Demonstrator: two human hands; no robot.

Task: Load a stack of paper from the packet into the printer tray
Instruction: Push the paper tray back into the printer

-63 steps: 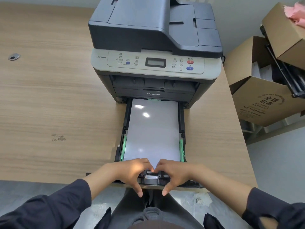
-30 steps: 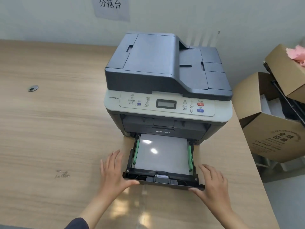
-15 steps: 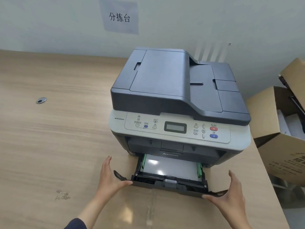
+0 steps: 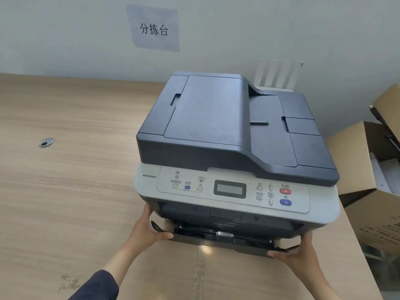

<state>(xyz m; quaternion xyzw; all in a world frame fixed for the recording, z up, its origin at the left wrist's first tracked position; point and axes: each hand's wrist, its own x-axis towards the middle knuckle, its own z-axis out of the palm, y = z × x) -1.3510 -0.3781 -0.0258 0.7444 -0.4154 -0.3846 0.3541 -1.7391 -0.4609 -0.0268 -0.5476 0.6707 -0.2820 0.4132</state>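
A grey and dark printer (image 4: 233, 148) stands on the wooden desk (image 4: 65, 191). Its black paper tray (image 4: 218, 238) is pushed almost fully into the base, with only the front lip sticking out. The paper inside is hidden from view. My left hand (image 4: 147, 232) presses flat against the tray's left front corner, thumb along the front edge. My right hand (image 4: 298, 254) presses against the tray's right front corner. No paper packet is in view.
Open cardboard boxes (image 4: 372, 182) stand off the desk's right edge. A white router (image 4: 277, 76) stands behind the printer against the wall. A paper sign (image 4: 153, 29) hangs on the wall. A metal cable grommet (image 4: 46, 142) sits in the desk at left.
The tray, loaded with white paper and pulled far out, has slid into the printer under both hands. The paper is no longer visible. The camera has risen and tilted up.
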